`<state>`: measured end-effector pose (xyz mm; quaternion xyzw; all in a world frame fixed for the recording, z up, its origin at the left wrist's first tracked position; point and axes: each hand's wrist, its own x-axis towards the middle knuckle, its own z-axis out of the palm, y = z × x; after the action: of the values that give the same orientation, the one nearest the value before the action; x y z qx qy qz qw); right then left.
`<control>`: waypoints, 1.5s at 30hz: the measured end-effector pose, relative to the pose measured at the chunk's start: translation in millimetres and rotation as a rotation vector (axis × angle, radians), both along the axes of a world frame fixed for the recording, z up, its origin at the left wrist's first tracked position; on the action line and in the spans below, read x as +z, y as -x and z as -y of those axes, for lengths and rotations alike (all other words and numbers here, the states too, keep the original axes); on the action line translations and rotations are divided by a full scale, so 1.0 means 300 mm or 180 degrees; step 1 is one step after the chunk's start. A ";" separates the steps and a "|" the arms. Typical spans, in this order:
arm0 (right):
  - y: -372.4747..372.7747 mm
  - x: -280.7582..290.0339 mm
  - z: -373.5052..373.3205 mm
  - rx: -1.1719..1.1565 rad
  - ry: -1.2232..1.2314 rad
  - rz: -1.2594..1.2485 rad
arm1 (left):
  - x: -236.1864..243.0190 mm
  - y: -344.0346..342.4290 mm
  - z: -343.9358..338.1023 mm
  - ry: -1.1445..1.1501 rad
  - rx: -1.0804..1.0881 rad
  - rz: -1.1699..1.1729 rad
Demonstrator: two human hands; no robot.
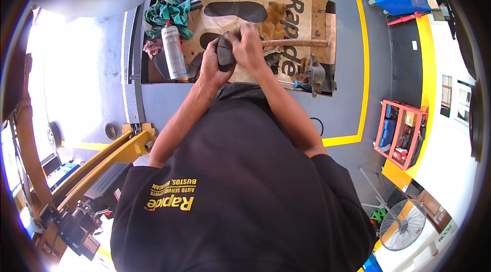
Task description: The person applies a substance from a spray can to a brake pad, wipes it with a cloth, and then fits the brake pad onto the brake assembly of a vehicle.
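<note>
A dark, curved pad-like part [224,51] was held in front of the chest, above a sheet of brown cardboard [307,11] laid on the grey floor [348,26]. Its long axis ran roughly up and down in the head view, its upper end pointing away from the person. The left hand [210,67] was closed around the part's lower left side, and the right hand [249,47] was wrapped over its upper right edge, so both grips were shut on it. On the cardboard, a white spray can [174,51] stood just left of the hands beside a green rag [169,12], and a wooden-handled hammer [296,43] lay to the right.
</note>
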<state>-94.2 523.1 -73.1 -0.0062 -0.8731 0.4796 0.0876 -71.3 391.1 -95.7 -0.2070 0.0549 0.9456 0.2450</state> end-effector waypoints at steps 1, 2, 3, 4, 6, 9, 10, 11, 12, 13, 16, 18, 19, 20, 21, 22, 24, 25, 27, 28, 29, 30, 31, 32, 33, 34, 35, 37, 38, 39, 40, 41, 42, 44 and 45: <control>-0.046 0.019 0.010 0.0274 0.0055 -0.0013 | 0.022 0.000 0.005 0.0110 0.0004 -0.0065; -0.102 0.045 0.016 0.0555 0.0098 -0.0018 | 0.038 0.002 0.006 0.0208 0.0017 -0.0121; -0.136 0.062 0.016 0.0833 0.0134 -0.0005 | 0.042 0.003 0.004 0.0203 0.0026 -0.0120; -0.142 0.073 0.018 0.0747 -0.0098 0.0006 | 0.047 0.003 0.000 0.0373 0.0025 -0.0091; -0.067 0.044 0.012 0.0390 -0.0256 -0.0010 | 0.039 0.013 -0.015 0.0272 0.0083 -0.0038; 0.010 0.021 0.001 -0.0215 -0.0362 0.0073 | 0.044 -0.005 -0.003 0.0433 -0.0033 -0.0072; -0.021 0.030 0.016 0.0096 -0.0138 -0.0015 | 0.009 0.009 0.028 -0.0230 0.0036 -0.0092; -0.056 0.044 0.024 0.0396 0.0074 -0.0105 | 0.016 0.024 0.034 -0.0226 0.0043 -0.0118; -0.114 0.075 0.031 0.0612 0.0102 -0.0005 | 0.021 0.026 0.036 0.0136 0.0016 -0.0226; -0.118 0.079 0.029 0.0604 0.0093 -0.0002 | 0.031 0.019 0.032 0.0496 -0.0039 -0.0323; -0.068 0.048 0.019 0.0378 -0.0102 -0.0025 | 0.051 0.035 0.017 0.0347 0.0098 -0.0138; -0.004 0.047 0.022 0.0174 0.0088 0.0045 | 0.029 0.028 0.030 0.0144 0.0168 -0.0195; 0.018 0.059 0.024 -0.0014 0.0277 0.0083 | 0.035 0.028 0.029 0.0146 0.0158 -0.0198; -0.022 0.087 0.038 0.0089 0.0162 -0.0214 | 0.049 0.034 0.034 0.0137 0.0170 -0.0286; -0.070 0.110 0.051 0.0100 0.0169 -0.0235 | 0.063 0.037 0.037 0.0127 0.0181 -0.0374; -0.122 0.133 0.054 0.0330 0.0221 -0.0154 | 0.073 0.034 0.027 0.0361 0.0145 -0.0490; -0.148 0.154 0.047 0.0567 0.0139 -0.0175 | 0.062 0.033 0.021 0.0358 0.0177 -0.0424; -0.120 0.140 0.039 0.0549 0.0131 -0.0167 | 0.058 0.034 0.014 0.0362 0.0172 -0.0367; -0.012 0.091 0.017 -0.0023 0.0214 -0.0318 | 0.049 0.036 0.004 0.0239 0.0154 -0.0321; 0.030 0.095 0.018 -0.0183 0.0318 -0.0167 | 0.053 0.040 0.009 0.0139 0.0176 -0.0280; 0.010 0.094 0.022 -0.0186 0.0332 -0.0167 | 0.057 0.042 0.014 0.0039 0.0196 -0.0239; -0.036 0.094 0.026 0.0042 0.0387 -0.0221 | 0.062 0.032 0.020 -0.0001 0.0144 -0.0290; -0.071 0.108 0.033 0.0276 0.0437 -0.0300 | 0.085 0.037 0.023 0.0009 0.0146 -0.0316; -0.127 0.125 0.032 0.0487 0.0442 -0.0273 | 0.098 0.025 0.018 0.0259 0.0097 -0.0445; -0.121 0.115 0.029 0.0494 0.0435 -0.0273 | 0.106 0.020 0.010 0.0509 0.0049 -0.0571; -0.117 0.101 0.024 0.0478 0.0475 -0.0295 | 0.101 0.021 0.000 0.0505 0.0086 -0.0340; -0.108 0.093 0.022 0.0446 0.0526 -0.0311 | 0.075 0.024 0.001 0.0505 0.0091 -0.0326; -0.026 0.081 0.015 0.0194 0.0345 -0.0226 | 0.046 0.037 0.004 -0.0189 0.0177 -0.0277; -0.001 0.079 0.014 -0.0005 0.0370 -0.0218 | 0.042 0.036 0.003 -0.0046 0.0097 -0.0297; 0.007 0.077 0.014 -0.0202 0.0395 -0.0209 | 0.039 0.024 -0.001 -0.0036 0.0100 -0.0294; -0.030 0.082 0.024 0.0098 0.0452 -0.0185 | 0.100 0.025 -0.020 0.0368 0.0107 -0.0202; -0.074 0.094 0.038 0.0121 0.0450 -0.0187 | 0.138 0.018 -0.032 0.0750 0.0114 -0.0100; -0.111 0.105 0.056 0.0279 0.0433 -0.0385 | 0.078 0.024 0.002 0.0667 -0.0211 -0.0579; -0.106 0.101 0.044 0.0447 0.0180 -0.0608 | 0.060 0.028 -0.017 0.0565 -0.0072 -0.0459; -0.056 0.081 0.031 0.0466 0.0179 -0.0604 | 0.056 0.026 -0.024 0.0475 0.0039 -0.0355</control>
<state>-77.6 513.7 -48.8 0.1005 -0.8452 0.5073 0.1344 -79.0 398.3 -79.1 -0.1720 0.1374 0.9504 0.2196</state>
